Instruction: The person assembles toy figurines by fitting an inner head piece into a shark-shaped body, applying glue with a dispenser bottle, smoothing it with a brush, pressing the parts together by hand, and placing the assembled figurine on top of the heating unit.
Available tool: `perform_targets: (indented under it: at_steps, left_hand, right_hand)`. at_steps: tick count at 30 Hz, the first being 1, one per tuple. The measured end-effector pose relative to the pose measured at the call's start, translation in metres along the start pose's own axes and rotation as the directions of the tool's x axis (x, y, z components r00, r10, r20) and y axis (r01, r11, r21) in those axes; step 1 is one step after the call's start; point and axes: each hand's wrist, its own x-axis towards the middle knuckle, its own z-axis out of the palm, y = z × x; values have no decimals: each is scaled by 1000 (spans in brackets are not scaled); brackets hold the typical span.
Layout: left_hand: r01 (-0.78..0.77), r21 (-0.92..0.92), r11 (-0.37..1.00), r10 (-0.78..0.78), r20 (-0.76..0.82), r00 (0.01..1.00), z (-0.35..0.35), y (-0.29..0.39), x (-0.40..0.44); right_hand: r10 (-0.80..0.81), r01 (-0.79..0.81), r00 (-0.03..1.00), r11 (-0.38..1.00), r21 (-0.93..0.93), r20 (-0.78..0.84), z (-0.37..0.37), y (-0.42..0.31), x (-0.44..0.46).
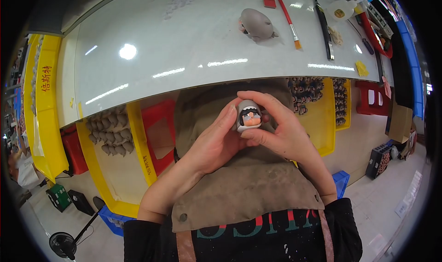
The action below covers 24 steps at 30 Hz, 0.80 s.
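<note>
Between my two hands is a small toy figurine with a grey shark-like hood, white teeth along its edge, black hair and a peach-coloured face turned toward me. My left hand is closed against its left side. On the other side my right hand grips it, fingers over the top and thumb at its lower edge. Both hands are in front of my brown apron, just below the table's edge. A second grey figurine lies on the white table beyond them.
On the table's right lie a red-handled brush, a black pen-like tool, a white squeeze bottle and a small red block. Below the edge, a yellow tray holds grey parts; another yellow tray holds dark pieces.
</note>
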Motion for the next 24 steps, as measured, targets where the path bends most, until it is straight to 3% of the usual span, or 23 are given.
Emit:
perform_targets:
  at_steps: [3,6,9,12,15,18,21,24]
  left_hand:
    - [48,-14,999,-48,-3,999,0,2,-1]
    - [57,130,990,-47,-81,996,1,2,-3]
    - [73,411,909,-31,-107,994,-4,-1,-5]
    - [196,347,917,-163,-122,979,-6,5,-7]
    - [87,108,990,-88,12,996,-3,5,-2]
    - [6,28,1000,-8,91,996,-4,6,1]
    - [27,0,1000,-26,93,995,-6,7,2]
    - [9,34,999,-12,88,996,-6,3,2]
  right_hand:
    - [8,-7,1000,997,82,-9,1,3,-2]
    - [-195,200,980,972,-122,49,-5,7,0]
    - [-184,222,967,948,-227,177,-15,4,0]
    - [-180,241,952,939,-245,246,-20,-4,1]
    - [-98,110,990,986,-121,102,-15,-6,0]
    - [-85,84,996,996,-14,-8,-13,-2,-1]
    - [-215,214,977,975,-68,-6,-13,9,-2]
    - [-165,159,984,984,-84,-72,-9,18,-7]
